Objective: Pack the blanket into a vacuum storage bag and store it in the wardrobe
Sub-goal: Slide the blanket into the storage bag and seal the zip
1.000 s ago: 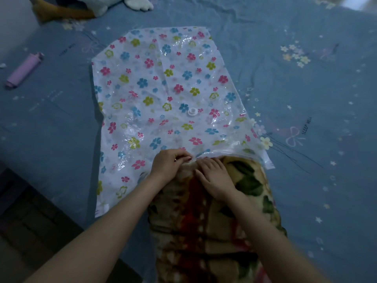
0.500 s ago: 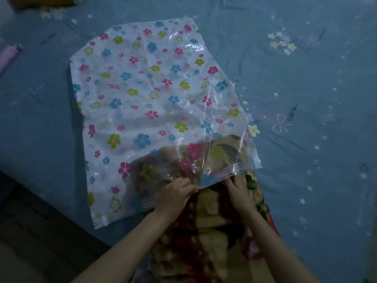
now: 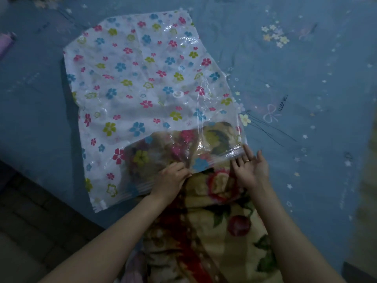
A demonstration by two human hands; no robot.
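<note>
Left hand (image 3: pixel 172 177) pinches the bag (image 3: pixel 142 82) mouth over the blanket (image 3: pixel 206 227); right hand (image 3: pixel 250 168) is spread flat, gripping nothing, on the bed (image 3: pixel 306 88).

- We see a shiny, see-through plastic bag with coloured flowers (image 3: pixel 142 82).
- We see a fuzzy, soft flowered cloth blanket (image 3: pixel 220 231).
- We see a dull blue cloth bedsheet (image 3: pixel 306 160).

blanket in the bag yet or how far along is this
Done: the vacuum bag lies flat on the bed, and the blanket's front end is inside. In hand: the left hand grips the bag mouth, the right hand is open beside it. Left: most of the blanket, sealing, vacuuming, the wardrobe.
</note>
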